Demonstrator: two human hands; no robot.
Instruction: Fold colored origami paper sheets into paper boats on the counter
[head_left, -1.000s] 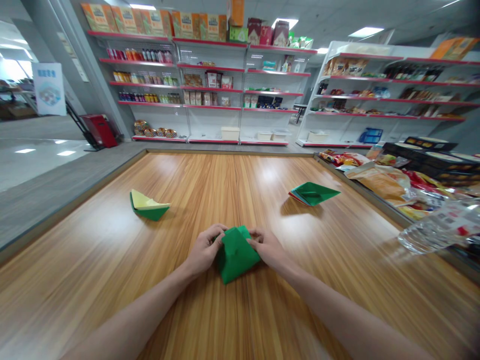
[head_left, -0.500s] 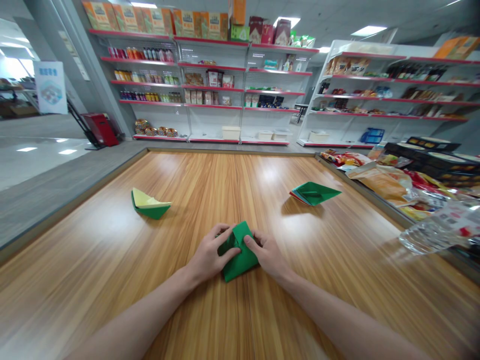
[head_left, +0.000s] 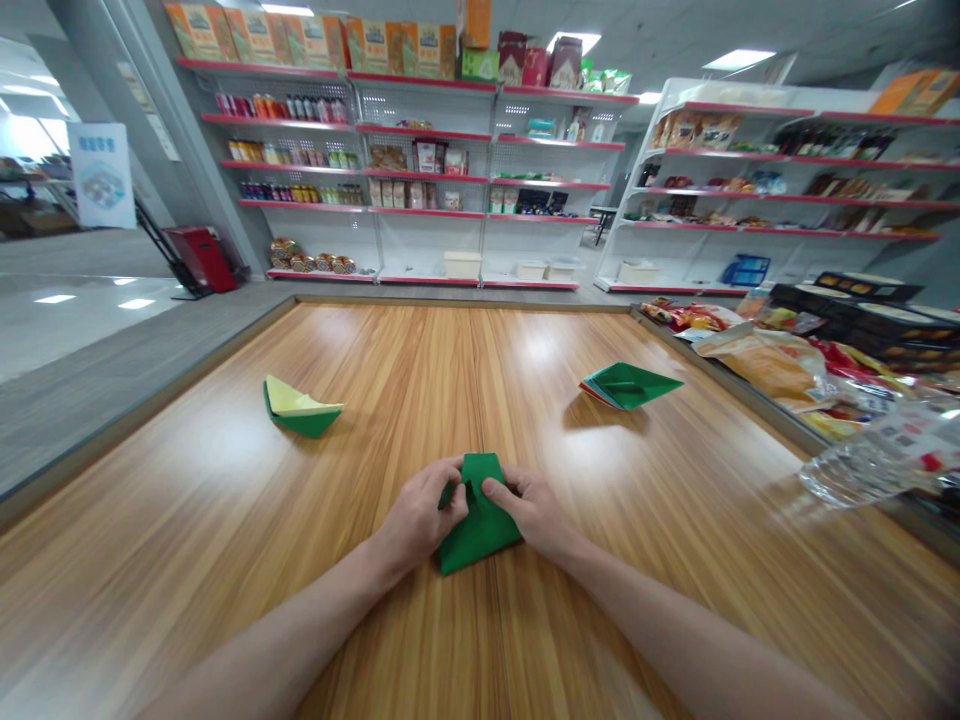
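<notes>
A folded piece of green paper (head_left: pixel 482 530) is held between my hands just above the wooden table (head_left: pixel 225 520). My left hand (head_left: pixel 421 510) pinches its left side, thumb and forefinger closed on a fold. On the right edge, my right hand (head_left: pixel 538 508) grips the paper with the thumb on top and fingers behind. Farther off to the left sits a folded paper boat (head_left: pixel 304 418), green outside and pale yellow inside. Another folded paper boat (head_left: pixel 628 386), green with red and blue layers at one end, lies to the right.
Along the table's right side are snack packets (head_left: pixel 765 362), black boxes (head_left: pixel 874 325) and a clear plastic bottle (head_left: pixel 855 465) on its side. Stocked shelves (head_left: pixel 420 180) stand beyond the far edge. A red box-like object (head_left: pixel 202 258) is on the floor at left.
My left thumb and forefinger have drawn together at the paper's left side. The green paper has turned slightly and its upper flap now points straighter away from me. Both boats stay put.
</notes>
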